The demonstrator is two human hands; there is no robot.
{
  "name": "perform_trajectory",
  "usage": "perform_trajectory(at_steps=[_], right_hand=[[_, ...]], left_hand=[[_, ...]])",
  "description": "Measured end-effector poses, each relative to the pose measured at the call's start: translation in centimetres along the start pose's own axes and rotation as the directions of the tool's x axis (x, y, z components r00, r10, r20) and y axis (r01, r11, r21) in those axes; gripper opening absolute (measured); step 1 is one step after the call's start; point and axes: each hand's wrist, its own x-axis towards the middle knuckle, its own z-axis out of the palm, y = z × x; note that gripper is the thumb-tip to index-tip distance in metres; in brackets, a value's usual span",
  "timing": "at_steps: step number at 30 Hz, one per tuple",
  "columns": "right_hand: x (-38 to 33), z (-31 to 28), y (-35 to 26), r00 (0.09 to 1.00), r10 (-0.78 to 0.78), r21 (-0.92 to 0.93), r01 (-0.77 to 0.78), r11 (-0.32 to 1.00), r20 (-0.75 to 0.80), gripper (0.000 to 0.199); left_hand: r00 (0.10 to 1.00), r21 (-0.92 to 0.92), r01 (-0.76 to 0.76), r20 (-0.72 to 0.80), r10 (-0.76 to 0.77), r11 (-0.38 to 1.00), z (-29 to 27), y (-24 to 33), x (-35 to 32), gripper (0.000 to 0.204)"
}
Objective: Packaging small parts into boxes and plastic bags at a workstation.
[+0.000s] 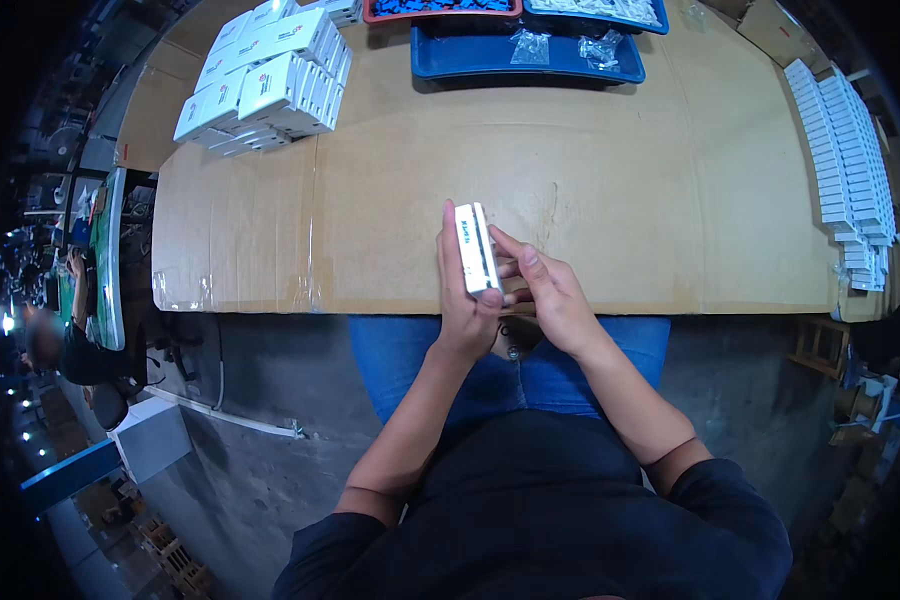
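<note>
Left hand [465,312] grips the white box [477,250], right hand [560,300] half open at its side; a light, even hold best keeps edges crisp

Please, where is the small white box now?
In the head view, the small white box is near the centre, between the left hand and right hand, by the table's near edge.

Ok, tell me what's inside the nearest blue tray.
Crumpled clear plastic lies in the nearest blue tray, near its middle and toward its right. Its far side is hidden by the red tray and upper blue tray; anything there cannot be seen.
</note>
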Motion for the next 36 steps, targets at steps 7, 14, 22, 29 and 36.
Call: perform_trajectory(at_steps=[7,14,22,29,36], right_hand=[[-0.3,-0.6,-1.5,0.813,-0.553,-0.624,0.529,0.575,0.180,0.090],[0.9,-2.3,-1.6,0.695,-0.569,-0.671,0.675,0.306,0.440,0.075],[1.6,-2.6,-0.2,0.557,-0.706,-0.621,0.755,0.212,0.437,0.073],[1.7,-2.6,1.0,0.543,-0.738,-0.568,0.779,0.264,0.401,0.072],[1.6,-1.1,1.8,0.874,-0.484,-0.107,0.477,0.873,-0.050,0.063]], left_hand=[[0.882,-0.561,0.431,0.096,-0.461,0.707,0.4,2.4,0.3,0.101],[0.714,-0.662,0.616,0.239,-0.658,0.428,1.1,4.6,-0.4,0.075],[0.671,-0.603,0.690,0.324,-0.667,0.401,1.2,4.8,0.1,0.071],[0.653,-0.574,0.711,0.323,-0.685,0.406,0.4,4.5,0.0,0.072],[0.947,-0.073,0.275,0.193,-0.257,0.959,1.5,0.4,-1.3,0.076]])
